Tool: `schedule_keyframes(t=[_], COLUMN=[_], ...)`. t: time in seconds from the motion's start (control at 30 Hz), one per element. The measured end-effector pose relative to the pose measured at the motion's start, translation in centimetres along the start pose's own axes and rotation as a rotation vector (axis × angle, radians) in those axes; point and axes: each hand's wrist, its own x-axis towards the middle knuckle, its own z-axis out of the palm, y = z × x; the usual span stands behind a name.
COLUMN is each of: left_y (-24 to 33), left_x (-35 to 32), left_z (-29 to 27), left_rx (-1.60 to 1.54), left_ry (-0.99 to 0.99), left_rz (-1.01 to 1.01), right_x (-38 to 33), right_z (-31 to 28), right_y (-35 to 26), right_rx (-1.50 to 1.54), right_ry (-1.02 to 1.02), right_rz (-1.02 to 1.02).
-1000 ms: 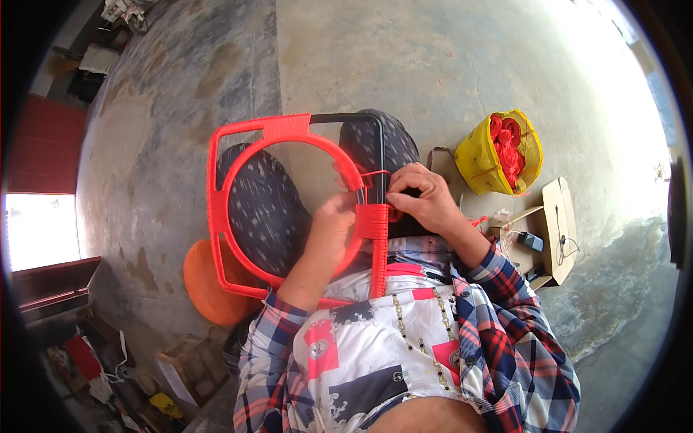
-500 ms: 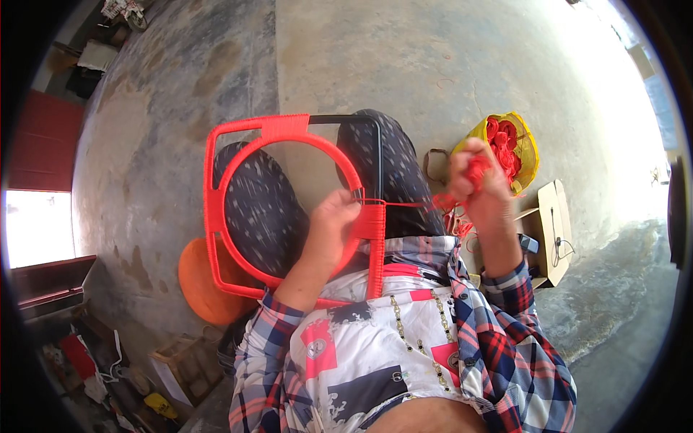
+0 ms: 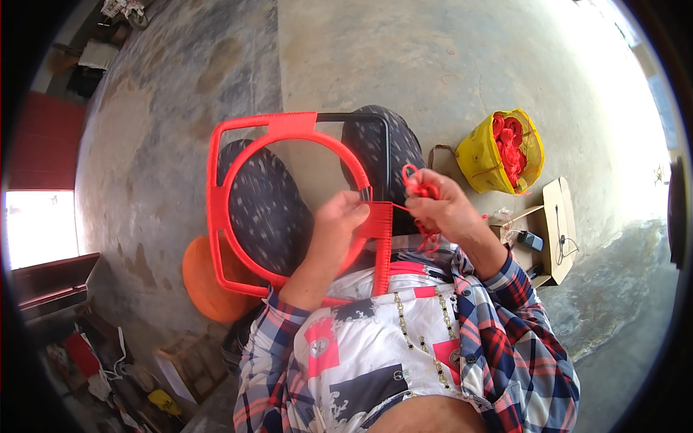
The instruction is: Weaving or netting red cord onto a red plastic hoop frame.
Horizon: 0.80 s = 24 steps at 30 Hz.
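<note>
Across my lap lies a black metal frame [image 3: 388,148], a rounded square with a ring inside, mostly wrapped in red cord. Its top right corner and part of the right side are bare black. My left hand [image 3: 342,220] grips the ring's right side, beside a wrapped red band [image 3: 377,220] that joins ring and outer frame. A bundle of red cord [image 3: 424,190] is in my closed right hand [image 3: 449,206], just right of the frame. A short strand runs from the band to this hand, and loose loops dangle below it.
On the concrete floor to the right stands a yellow bucket [image 3: 482,160] full of red cord bundles [image 3: 510,148]. An open cardboard box [image 3: 556,238] with a dark device [image 3: 530,240] is nearer me. An orange round seat [image 3: 206,278] and a wooden crate [image 3: 189,366] are at left.
My right hand has come left and down from in front of the bucket to beside the frame. The cord between it and the frame is shorter. My left hand keeps its hold.
</note>
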Motion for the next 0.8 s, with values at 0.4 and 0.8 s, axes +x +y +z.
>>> schedule_keyframes(t=[0.4, 0.8], left_y=[1.1, 2.0], left_x=[-0.1, -1.4], left_z=[0.8, 1.7], left_rx=[-0.363, 0.623], left_ry=[-0.15, 0.147], left_rz=[-0.173, 0.774], right_x=[-3.3, 1.4], right_z=[-14.6, -1.2], right_y=[-4.7, -0.5], right_rx=[0.516, 0.846], right_ry=[0.101, -0.014], right_rz=[-0.566, -0.273])
